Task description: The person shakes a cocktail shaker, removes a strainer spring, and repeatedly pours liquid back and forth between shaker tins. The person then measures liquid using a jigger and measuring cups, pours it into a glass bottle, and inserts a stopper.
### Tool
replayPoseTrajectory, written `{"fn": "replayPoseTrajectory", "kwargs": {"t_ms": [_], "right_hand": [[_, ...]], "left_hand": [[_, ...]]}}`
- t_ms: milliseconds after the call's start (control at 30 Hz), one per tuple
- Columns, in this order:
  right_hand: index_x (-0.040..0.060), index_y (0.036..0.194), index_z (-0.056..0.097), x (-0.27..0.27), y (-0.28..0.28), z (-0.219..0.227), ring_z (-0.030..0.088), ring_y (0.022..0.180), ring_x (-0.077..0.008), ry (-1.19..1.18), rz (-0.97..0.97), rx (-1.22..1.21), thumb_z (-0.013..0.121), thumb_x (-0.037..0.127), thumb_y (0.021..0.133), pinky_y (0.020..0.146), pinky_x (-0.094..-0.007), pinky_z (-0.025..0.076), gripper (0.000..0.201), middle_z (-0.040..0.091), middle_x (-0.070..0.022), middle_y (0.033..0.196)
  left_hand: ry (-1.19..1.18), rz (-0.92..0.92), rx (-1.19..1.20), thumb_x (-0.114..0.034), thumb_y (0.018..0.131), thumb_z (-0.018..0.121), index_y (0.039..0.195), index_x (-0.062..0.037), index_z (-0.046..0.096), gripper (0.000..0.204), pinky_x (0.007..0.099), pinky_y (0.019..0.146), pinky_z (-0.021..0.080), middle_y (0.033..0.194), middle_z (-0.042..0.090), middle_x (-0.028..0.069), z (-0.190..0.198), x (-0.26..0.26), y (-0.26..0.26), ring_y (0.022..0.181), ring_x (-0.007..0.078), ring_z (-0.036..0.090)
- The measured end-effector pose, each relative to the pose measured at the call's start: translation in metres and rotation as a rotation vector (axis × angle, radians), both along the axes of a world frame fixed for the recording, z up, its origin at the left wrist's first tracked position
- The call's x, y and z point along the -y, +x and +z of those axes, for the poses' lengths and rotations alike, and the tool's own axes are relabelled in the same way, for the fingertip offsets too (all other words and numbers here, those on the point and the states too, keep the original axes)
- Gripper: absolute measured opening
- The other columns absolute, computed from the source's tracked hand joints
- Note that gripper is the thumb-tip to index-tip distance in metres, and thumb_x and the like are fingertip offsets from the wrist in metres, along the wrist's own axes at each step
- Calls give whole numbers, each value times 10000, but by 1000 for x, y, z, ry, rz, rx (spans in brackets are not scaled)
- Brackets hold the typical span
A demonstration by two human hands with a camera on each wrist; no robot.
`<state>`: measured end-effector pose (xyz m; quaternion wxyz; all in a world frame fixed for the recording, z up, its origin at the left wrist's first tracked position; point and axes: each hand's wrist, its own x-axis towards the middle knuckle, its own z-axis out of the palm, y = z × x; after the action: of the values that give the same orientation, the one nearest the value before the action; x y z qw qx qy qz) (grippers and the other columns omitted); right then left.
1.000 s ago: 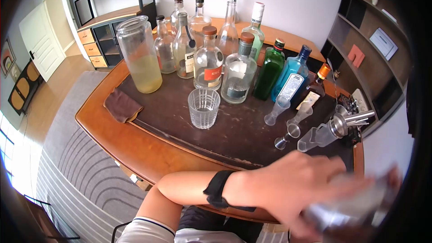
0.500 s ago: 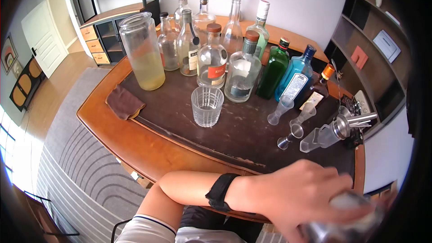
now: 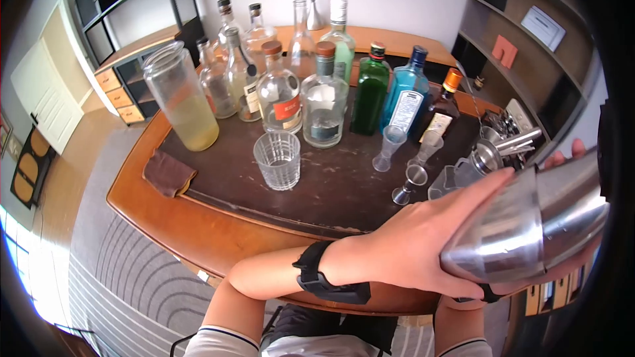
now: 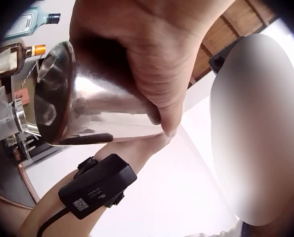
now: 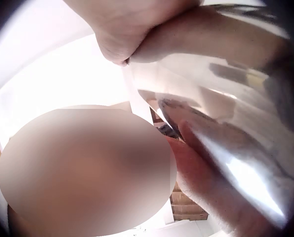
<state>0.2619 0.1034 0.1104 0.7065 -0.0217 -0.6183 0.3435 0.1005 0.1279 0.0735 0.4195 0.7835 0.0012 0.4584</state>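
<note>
A shiny metal shaker (image 3: 504, 241) lies tilted between both hands at the right of the head view. The left hand (image 3: 413, 248) grips its near-left end, thumb and fingers spread round the metal. Behind and below the shaker the right hand (image 3: 574, 152) holds the other end, mostly hidden. In the left wrist view, the left hand (image 4: 156, 54) wraps the shaker (image 4: 107, 111). The right wrist view shows the shaker (image 5: 221, 106) close up, with fingers on it. A cut-glass tumbler (image 3: 278, 162) stands upright on the dark table top, left of the hands.
Several bottles, including a green one (image 3: 370, 96) and a blue one (image 3: 405, 96), line the back. A pitcher (image 3: 192, 116) holds yellowish liquid. Jiggers (image 3: 410, 184) and a strainer (image 3: 486, 157) stand at the right. A brown cloth (image 3: 169, 173) lies at the left edge.
Both hands and the shaker have risen toward the upper right. The shaker, blurred and low before, now shows sharply. The head view has turned slightly right.
</note>
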Motion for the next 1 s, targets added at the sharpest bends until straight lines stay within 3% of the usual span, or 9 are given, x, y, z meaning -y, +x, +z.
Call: {"fn": "replayPoseTrajectory", "kwargs": {"t_ms": [133,267,333,467,600,733,800,900,1000], "right_hand": [[68,1597,205,13,6,21,416,1419,-304,43,92,3,207,733,981,1157,-439,384,906,328,-287,1556],[78,1623,114,-5,-8,29,312,1476,-416,-83,-353,-345,225,717,991,1219,-470,244,906,244,-330,1592],[108,1630,90,-19,3,22,291,1491,-388,206,594,-495,277,712,990,1225,-458,230,900,247,-300,1604],[222,1637,59,-19,8,20,324,1449,-417,-267,366,-331,346,755,955,1205,-489,245,912,198,-294,1624],[243,1630,137,-16,-9,24,172,1524,-398,-431,691,-452,201,849,906,1251,-474,79,947,165,-312,1625],[237,1632,131,-13,-20,19,81,1545,-397,-466,831,-439,166,885,872,1250,-484,36,1000,76,-309,1644],[220,1635,83,-22,-25,3,112,1539,-398,-420,774,-316,412,814,896,1244,-489,99,1003,128,-310,1634],[60,1608,-16,-13,-44,-9,284,1485,-382,-443,120,410,911,297,740,1174,-490,314,1292,287,-255,1575],[16,1582,102,-17,-58,-31,381,1431,-291,-294,-126,493,912,267,737,1165,-432,337,1197,353,-207,1536]], "left_hand": [[-213,-120,-47,-191,672,936,1601,-49,138,1234,381,1172,310,1587,316,158,-5,-4,2,1446,268,368],[-303,-30,11,-87,738,883,1597,-18,129,1145,355,1206,224,1600,266,128,-17,-8,2,1491,216,236],[-531,-142,115,-85,754,867,1590,-26,149,1104,388,1190,268,1563,311,119,-13,-11,0,1459,232,296],[-699,21,147,-316,769,856,1491,-64,256,973,368,1043,444,1401,465,104,-10,-15,-31,1275,197,490],[-580,285,359,-585,789,795,1425,-10,430,932,425,943,539,1255,606,129,-9,-19,-56,1112,261,635],[-526,181,336,-590,888,683,1432,-14,458,824,439,1010,491,1326,601,122,7,-19,-75,1192,271,597],[-521,227,383,-581,897,675,1443,-20,454,813,442,1044,464,1353,587,118,13,-18,-71,1232,276,576],[-559,194,421,-473,869,744,1432,-8,426,797,408,1032,475,1332,584,123,20,-14,-63,1214,249,586],[-651,161,437,-283,833,832,1433,-28,373,798,384,1063,446,1359,543,116,18,-15,-56,1254,203,541]]}}
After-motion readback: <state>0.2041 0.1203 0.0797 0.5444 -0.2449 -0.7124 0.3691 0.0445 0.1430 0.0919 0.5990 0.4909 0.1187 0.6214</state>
